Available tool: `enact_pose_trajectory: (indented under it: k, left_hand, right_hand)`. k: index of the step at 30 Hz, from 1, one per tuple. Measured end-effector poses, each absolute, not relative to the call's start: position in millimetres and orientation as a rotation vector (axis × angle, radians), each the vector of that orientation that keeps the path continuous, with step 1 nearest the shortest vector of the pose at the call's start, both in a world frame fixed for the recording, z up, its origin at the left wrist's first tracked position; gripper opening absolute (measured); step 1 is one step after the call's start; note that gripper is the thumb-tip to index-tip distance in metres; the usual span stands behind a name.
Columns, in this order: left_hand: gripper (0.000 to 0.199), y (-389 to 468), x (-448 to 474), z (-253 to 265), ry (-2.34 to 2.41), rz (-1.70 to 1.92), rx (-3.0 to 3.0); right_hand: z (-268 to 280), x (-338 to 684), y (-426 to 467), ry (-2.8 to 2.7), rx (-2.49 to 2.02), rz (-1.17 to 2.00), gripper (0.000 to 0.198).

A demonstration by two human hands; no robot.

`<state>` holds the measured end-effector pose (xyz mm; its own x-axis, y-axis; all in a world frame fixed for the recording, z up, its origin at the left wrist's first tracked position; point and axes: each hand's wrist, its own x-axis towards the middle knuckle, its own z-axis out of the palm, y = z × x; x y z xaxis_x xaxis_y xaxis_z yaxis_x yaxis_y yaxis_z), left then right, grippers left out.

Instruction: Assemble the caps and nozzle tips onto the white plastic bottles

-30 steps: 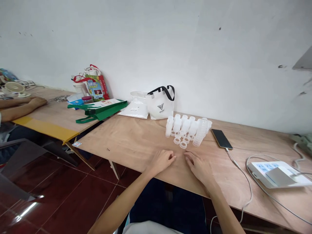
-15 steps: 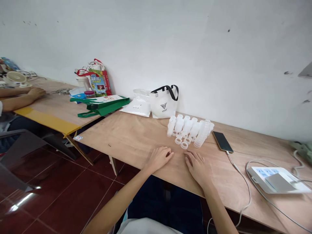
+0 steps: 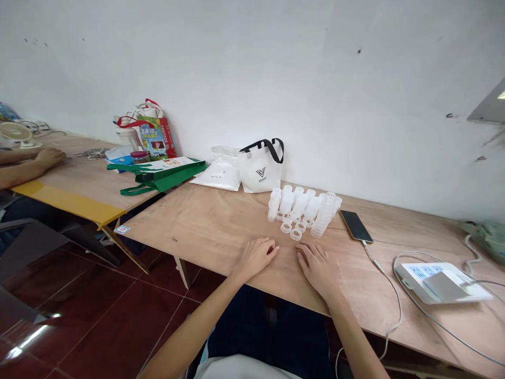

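Note:
My left hand [image 3: 257,256] rests near the front edge of the wooden table [image 3: 205,221], fingers loosely bent, thumb apart, holding nothing visible. To its right, my right hand [image 3: 317,267] lies palm down with its fingers apart and nothing in it. Just beyond the right hand stand several translucent white plastic bottles [image 3: 300,201] in a group. Clear tube-like stacked pieces [image 3: 324,215] stand upright at the group's right side. Several small white plastic rings [image 3: 295,234] lie in front of the bottles, close to my right fingertips but apart from them.
Behind the bottles are a white tote bag [image 3: 258,171] and a white plastic packet [image 3: 221,172]. A phone [image 3: 355,226] on a cable and a white power strip [image 3: 442,284] lie right. A neighbouring table holds a green bag [image 3: 169,176]; another person's hand [image 3: 51,157] rests there.
The view has shifted slightly, so the tables and objects appear a little further left. Both my hands stay resting on the table, and nothing has been picked up.

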<state>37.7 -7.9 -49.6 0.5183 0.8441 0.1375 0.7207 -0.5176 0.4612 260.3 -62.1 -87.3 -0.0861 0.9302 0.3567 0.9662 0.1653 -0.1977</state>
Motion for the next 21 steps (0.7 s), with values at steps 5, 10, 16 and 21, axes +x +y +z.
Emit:
enact_pose_trajectory:
  k: [5,10,16,21]
  left_hand:
    - [0.031,-9,38,-49,1.298,0.516,2.410]
    - [0.032,-10,39,-48,1.314,0.535,2.404]
    - [0.030,-8,37,-57,1.256,0.588,2.354]
    - [0.025,11,45,-58,1.415,0.982,1.931]
  right_hand:
    - [-90,260,-61,-2.046,-1.781,-0.156,0.029]
    - [-92,261,-60,-2.049,-1.766,-0.184,0.029]
    - [-93,262,-60,-2.043,-1.753,-0.187,0.028]
    - [-94,262,-61,-2.044,-1.751,-0.194,0.030]
